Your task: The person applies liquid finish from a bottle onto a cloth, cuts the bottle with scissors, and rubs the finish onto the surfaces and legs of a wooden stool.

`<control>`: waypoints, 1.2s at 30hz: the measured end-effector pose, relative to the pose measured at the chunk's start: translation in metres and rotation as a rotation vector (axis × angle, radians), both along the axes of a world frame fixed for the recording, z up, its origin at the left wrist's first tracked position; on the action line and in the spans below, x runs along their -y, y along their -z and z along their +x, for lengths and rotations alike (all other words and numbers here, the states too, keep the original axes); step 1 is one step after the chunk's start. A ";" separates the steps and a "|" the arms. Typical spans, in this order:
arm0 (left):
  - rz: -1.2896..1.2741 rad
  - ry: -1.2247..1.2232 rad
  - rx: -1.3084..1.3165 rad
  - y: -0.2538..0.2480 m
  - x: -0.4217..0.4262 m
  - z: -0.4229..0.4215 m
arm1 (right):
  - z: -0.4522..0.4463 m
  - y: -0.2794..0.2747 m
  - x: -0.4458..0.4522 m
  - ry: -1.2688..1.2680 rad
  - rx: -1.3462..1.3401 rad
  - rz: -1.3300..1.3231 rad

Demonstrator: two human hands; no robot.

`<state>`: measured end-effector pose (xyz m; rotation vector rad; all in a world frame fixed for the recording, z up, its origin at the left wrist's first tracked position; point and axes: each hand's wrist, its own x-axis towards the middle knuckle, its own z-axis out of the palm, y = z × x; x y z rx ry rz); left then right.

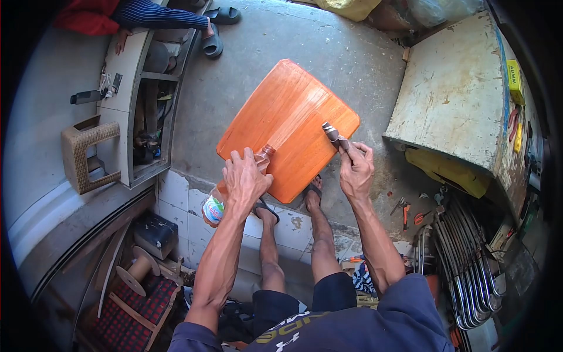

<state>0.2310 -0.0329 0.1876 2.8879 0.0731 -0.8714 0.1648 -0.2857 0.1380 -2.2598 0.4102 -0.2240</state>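
Note:
An orange-brown wooden board (281,117) with cut corners and a glossy sheen lies in front of me, above my feet. My left hand (245,179) is closed round a clear plastic bottle (213,210) with a coloured label and reddish contents. The bottle is tilted, its neck over the board's near left edge; whether its mouth is capped I cannot tell. At the board's right side, my right hand (356,170) pinches a dark brown rolled piece (332,134) with a pale tip. That tip is over the board; whether it touches the surface is unclear.
A worn pale cabinet (451,88) stands at right, with metal tube frames (466,264) below it. Pliers (406,216) and other tools lie on the floor (234,64). At left are an open-sided cabinet (126,117), a woven stool (88,149) and another person's leg (167,14).

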 end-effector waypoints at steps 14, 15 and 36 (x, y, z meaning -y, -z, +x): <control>0.014 0.008 -0.004 0.000 -0.002 0.001 | 0.001 0.000 0.001 0.019 0.001 0.010; 0.014 0.008 -0.004 0.001 -0.002 0.001 | 0.001 0.001 0.001 0.017 0.002 0.000; 0.013 0.011 -0.007 0.003 -0.012 -0.001 | 0.003 0.000 -0.011 0.014 -0.002 0.052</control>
